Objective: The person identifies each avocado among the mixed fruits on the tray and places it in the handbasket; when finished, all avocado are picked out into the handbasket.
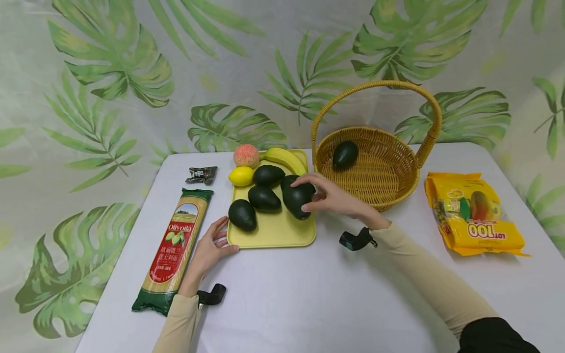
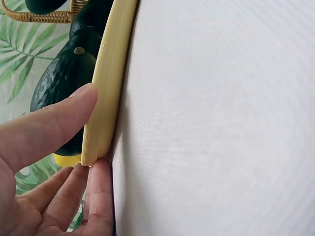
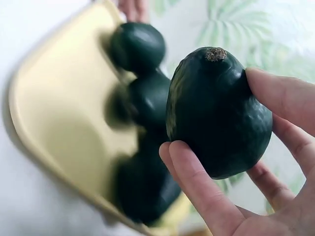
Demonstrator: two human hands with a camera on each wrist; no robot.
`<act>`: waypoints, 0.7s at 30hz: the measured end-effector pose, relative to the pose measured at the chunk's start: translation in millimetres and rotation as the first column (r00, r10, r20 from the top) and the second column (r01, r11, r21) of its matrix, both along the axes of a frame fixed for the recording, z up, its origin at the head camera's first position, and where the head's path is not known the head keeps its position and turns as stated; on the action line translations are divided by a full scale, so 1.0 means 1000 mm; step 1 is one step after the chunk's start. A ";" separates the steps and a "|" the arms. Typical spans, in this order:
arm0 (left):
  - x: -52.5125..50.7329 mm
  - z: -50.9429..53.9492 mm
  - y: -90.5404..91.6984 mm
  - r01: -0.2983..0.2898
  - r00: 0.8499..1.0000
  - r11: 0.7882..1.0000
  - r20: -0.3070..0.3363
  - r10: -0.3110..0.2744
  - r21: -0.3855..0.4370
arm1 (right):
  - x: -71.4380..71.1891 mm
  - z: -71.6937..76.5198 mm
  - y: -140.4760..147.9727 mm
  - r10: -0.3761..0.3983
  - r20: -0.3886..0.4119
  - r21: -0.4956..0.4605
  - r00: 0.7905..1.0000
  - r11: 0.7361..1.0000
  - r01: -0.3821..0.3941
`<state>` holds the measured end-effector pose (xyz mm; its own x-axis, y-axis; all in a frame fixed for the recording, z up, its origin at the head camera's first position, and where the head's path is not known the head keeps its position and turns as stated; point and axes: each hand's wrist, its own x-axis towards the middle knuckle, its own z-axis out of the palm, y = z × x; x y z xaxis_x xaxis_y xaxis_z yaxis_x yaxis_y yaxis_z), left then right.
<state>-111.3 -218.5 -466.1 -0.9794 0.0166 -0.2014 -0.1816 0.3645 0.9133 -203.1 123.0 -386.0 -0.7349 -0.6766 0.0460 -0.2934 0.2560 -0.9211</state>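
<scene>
My right hand point(image 1: 328, 196) holds a dark green avocado point(image 3: 219, 118) between thumb and fingers, above the right part of a yellow tray point(image 1: 282, 235). In the right wrist view, its stem end faces up and other avocados appear blurred behind it. My left hand point(image 1: 213, 247) grips the tray's near left corner; in the left wrist view the thumb point(image 2: 81, 105) touches the rim and the fingers are at the corner's other side. Several avocados point(image 1: 242, 215) lie on the tray, with a lemon point(image 1: 241, 176), a peach point(image 1: 246, 155) and a banana point(image 1: 284, 159) toward the back.
A wicker basket point(image 1: 379, 196) with a tall handle stands right of the tray, with one avocado point(image 1: 345, 155) inside. Left of the tray lie a spaghetti pack point(image 1: 176, 245) and a small black packet point(image 1: 201, 175). A yellow snack bag point(image 1: 476, 213) lies at the right.
</scene>
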 end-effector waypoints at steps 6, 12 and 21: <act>0.004 0.014 0.006 0.008 1.000 1.000 0.002 -0.008 -0.007 | -0.010 0.019 0.045 -0.137 0.010 0.015 0.990 0.990 0.137; 0.003 0.011 0.004 0.007 1.000 1.000 0.003 -0.007 -0.002 | -0.025 0.029 0.089 -0.302 0.023 0.057 0.953 0.952 0.300; 0.000 0.000 0.000 0.005 1.000 1.000 -0.011 -0.005 -0.004 | -0.051 0.025 0.134 -0.411 0.012 0.096 0.911 0.908 0.408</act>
<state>-111.8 -218.7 -466.1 -0.9815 0.0205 -0.1903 -0.1695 0.3690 0.9139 -254.6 256.7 -360.8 -0.9484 -0.3158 -0.0283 -0.1161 0.4291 -0.8957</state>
